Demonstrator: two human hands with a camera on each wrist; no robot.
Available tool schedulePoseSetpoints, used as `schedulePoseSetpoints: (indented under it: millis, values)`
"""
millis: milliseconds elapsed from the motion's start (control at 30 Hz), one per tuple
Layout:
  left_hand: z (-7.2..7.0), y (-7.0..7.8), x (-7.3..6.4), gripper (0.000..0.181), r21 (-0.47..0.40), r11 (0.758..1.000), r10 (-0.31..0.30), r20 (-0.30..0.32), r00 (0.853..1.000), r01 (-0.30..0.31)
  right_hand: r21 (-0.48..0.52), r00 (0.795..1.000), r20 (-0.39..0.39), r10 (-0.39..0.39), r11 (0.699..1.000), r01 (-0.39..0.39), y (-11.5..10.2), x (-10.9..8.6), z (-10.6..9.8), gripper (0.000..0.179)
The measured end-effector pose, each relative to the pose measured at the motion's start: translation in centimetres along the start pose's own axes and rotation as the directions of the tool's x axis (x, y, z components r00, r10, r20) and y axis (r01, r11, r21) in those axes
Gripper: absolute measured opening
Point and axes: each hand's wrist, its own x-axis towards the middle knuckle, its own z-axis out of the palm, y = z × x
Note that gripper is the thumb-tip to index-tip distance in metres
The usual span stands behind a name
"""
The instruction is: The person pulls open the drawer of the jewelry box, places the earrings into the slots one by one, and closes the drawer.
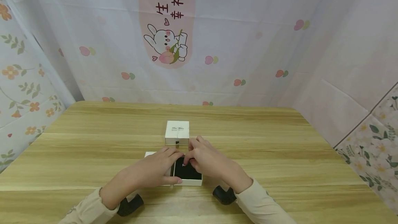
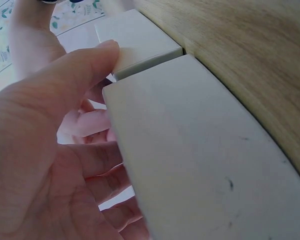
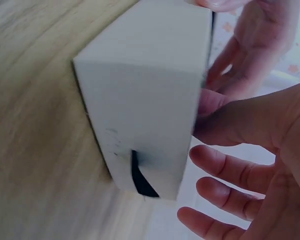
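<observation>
A white jewelry box (image 1: 191, 183) lies with its drawer slid out to the right, showing a black lining (image 1: 188, 173). On the lining sits a tiny silvery piece (image 1: 183, 164), too small to identify. My left hand (image 1: 153, 170) spans the box where sleeve and drawer meet, thumb on the near edge, fingers at the far edge. From the right, my right hand (image 1: 206, 158) reaches over the drawer, its bent index finger at the silvery piece; whether it pinches the piece is hidden. In the right wrist view, its other fingers (image 3: 222, 197) hang loosely beside the drawer front.
A second white box (image 1: 177, 130) with printed lettering and a dark pull tab stands just behind on the wooden table (image 1: 264, 141). Black wrist mounts (image 1: 224, 195) sit under both forearms. Printed curtains (image 1: 242, 37) hang behind and at the sides.
</observation>
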Motion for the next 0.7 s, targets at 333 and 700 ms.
schedulePoseSetpoints:
  millis: [333,700]
  values:
    - [0.0,0.0,-0.1,0.068,0.012,1.000,-0.022,0.003,1.000,0.022,0.112,0.994,-0.015,0.110,0.988,-0.108,1.2,-1.0,-1.9,0.011]
    - [0.3,-0.1,0.0,0.069,0.006,0.999,-0.032,0.005,0.999,0.032,0.174,0.979,0.083,0.187,0.964,-0.199,2.8,-2.4,-3.7,0.014]
